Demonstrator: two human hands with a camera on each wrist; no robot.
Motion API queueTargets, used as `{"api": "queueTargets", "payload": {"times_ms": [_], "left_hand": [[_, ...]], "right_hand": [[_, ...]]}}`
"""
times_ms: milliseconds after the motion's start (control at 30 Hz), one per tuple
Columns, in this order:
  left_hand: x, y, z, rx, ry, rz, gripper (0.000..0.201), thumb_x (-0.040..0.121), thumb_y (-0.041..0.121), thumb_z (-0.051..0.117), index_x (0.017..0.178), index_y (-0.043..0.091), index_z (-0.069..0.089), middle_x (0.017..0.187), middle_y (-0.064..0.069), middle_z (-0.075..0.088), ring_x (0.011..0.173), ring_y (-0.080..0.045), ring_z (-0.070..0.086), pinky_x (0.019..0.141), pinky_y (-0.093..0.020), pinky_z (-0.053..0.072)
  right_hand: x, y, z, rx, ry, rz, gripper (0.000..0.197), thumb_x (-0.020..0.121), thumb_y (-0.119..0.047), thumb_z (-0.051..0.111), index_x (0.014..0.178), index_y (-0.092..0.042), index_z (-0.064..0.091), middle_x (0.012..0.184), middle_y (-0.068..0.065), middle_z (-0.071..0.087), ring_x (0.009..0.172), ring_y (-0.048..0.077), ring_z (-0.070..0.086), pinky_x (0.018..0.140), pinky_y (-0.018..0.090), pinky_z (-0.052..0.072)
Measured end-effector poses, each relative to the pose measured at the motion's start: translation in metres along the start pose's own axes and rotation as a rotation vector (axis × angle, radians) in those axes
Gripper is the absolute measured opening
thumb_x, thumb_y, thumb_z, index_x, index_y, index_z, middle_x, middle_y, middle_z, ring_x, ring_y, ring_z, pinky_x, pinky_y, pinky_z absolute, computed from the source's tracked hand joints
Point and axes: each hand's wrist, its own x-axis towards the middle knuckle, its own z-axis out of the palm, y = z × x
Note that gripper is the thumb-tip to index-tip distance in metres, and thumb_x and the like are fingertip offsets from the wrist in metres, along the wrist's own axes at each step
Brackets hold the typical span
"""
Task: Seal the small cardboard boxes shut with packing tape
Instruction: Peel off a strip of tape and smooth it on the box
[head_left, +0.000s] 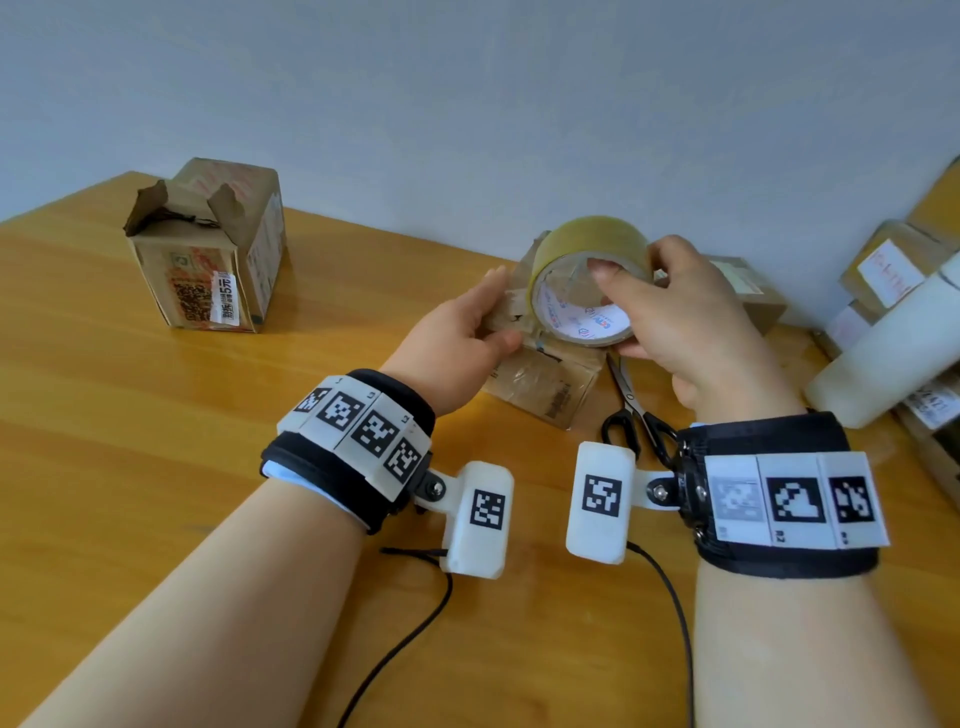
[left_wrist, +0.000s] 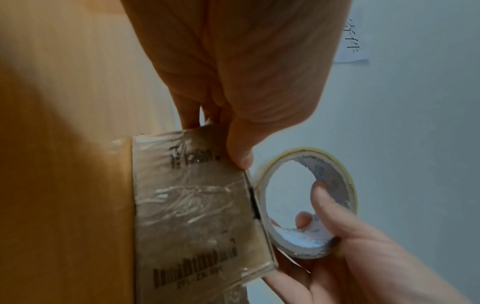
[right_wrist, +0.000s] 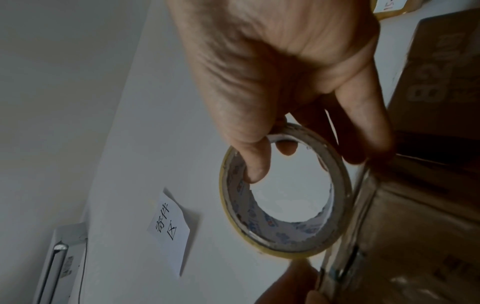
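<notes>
Risk: The tape roll (head_left: 589, 280) sits tilted on the top edge of the small cardboard box (head_left: 540, 382); if the free end is not stuck down before the pull, the strip could lift or wrinkle, likely over the old film already there.
Second risk: The box looks light, so a hard tug may well drag it across the wooden table (head_left: 156, 467) unless it is held firm.
Left hand (head_left: 457, 332): thumb and fingers pinch the box's upper left edge, steadying it.
Right hand (head_left: 675, 317): fingers hooked through the roll's core, thumb on its outer face, gripping it.
Box: mid-table near the wall, brown, creased, glossy with crinkled clear tape, barcode printed on its side.
Roll: yellowish tape on a white printed core, touching the box top.
Nearby: scissors (head_left: 631, 410) lie just right of the box; a torn-open box (head_left: 208, 244) stands well apart at far left.
</notes>
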Motion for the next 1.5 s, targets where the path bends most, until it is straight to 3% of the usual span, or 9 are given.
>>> {"api": "queueTargets", "payload": {"times_ms": [233,467,633,700,867,967,1100,1300,1500], "left_hand": [[0.003,0.003,-0.002,0.318,-0.074,0.031,0.054,0.103,0.03,0.051,0.153,0.035,0.034,0.163,0.019,0.016,0.149,-0.007,0.021,0.121,-0.028,0.02],[0.002,0.009,-0.001,0.369,-0.061,0.065,0.042,0.103,0.023,0.05,0.144,0.034,0.052,0.163,0.014,0.018,0.149,-0.014,0.025,0.12,-0.029,0.023],[0.004,0.01,0.0,0.508,-0.078,0.162,0.031,0.104,0.019,0.046,0.126,0.029,0.066,0.159,0.017,0.031,0.153,-0.014,0.005,0.122,-0.043,0.019],[0.005,0.012,-0.004,0.519,-0.135,0.141,0.033,0.106,0.018,0.042,0.128,0.028,0.064,0.159,0.018,0.031,0.154,-0.016,0.003,0.122,-0.047,0.018],[0.003,0.018,-0.012,0.653,-0.313,0.075,0.045,0.108,0.025,0.029,0.151,0.037,0.036,0.165,0.02,0.002,0.153,-0.023,-0.011,0.123,-0.051,-0.001],[0.002,0.019,-0.01,0.701,-0.288,0.043,0.044,0.109,0.026,0.027,0.148,0.044,0.035,0.164,0.023,0.004,0.153,-0.027,-0.005,0.12,-0.06,-0.004],[0.004,0.022,-0.006,0.751,-0.207,-0.045,0.053,0.107,0.013,0.032,0.143,0.051,0.041,0.161,0.03,0.009,0.154,-0.029,0.001,0.112,-0.073,-0.009],[0.002,0.026,-0.004,0.81,-0.206,-0.1,0.059,0.109,0.017,0.027,0.15,0.058,0.014,0.162,0.029,0.0,0.152,-0.038,-0.002,0.106,-0.079,-0.012],[0.0,0.028,0.0,0.896,-0.281,-0.117,0.064,0.107,0.012,0.029,0.147,0.062,0.017,0.162,0.027,-0.013,0.15,-0.045,-0.011,0.101,-0.084,-0.008]], "right_hand": [[-0.002,-0.001,-0.001,0.027,-0.04,0.028,0.045,0.085,-0.052,0.078,0.112,-0.025,0.053,0.109,-0.004,0.063,0.101,0.017,0.067,0.083,0.046,0.063],[0.0,0.002,-0.002,-0.005,-0.062,0.009,0.053,0.082,-0.046,0.083,0.121,-0.031,0.05,0.12,-0.002,0.062,0.105,0.021,0.067,0.086,0.048,0.062],[0.001,0.003,-0.003,0.002,-0.074,0.006,0.054,0.08,-0.043,0.086,0.119,-0.032,0.05,0.119,-0.002,0.063,0.104,0.019,0.068,0.084,0.047,0.063],[0.001,0.003,-0.003,0.01,-0.069,0.012,0.053,0.082,-0.041,0.085,0.122,-0.03,0.051,0.118,-0.002,0.063,0.104,0.018,0.067,0.084,0.046,0.063],[0.001,0.004,-0.001,0.031,-0.04,0.022,0.053,0.087,-0.038,0.081,0.129,-0.024,0.052,0.12,0.002,0.062,0.104,0.019,0.067,0.084,0.046,0.063],[0.002,0.004,0.0,0.029,-0.031,0.03,0.058,0.089,-0.042,0.078,0.135,-0.02,0.052,0.122,0.002,0.062,0.107,0.021,0.067,0.086,0.047,0.062],[0.004,0.007,-0.002,0.061,-0.055,0.072,0.047,0.091,-0.04,0.075,0.127,-0.018,0.054,0.12,0.002,0.066,0.107,0.02,0.068,0.09,0.046,0.061],[0.005,0.008,-0.012,0.23,-0.097,0.138,0.034,0.093,-0.013,0.074,0.121,-0.016,0.055,0.119,0.007,0.069,0.101,0.021,0.073,0.086,0.045,0.062],[0.0,0.002,-0.009,0.2,-0.101,0.082,0.048,0.086,-0.024,0.083,0.123,-0.015,0.054,0.119,0.007,0.067,0.101,0.02,0.073,0.082,0.044,0.064]]}}
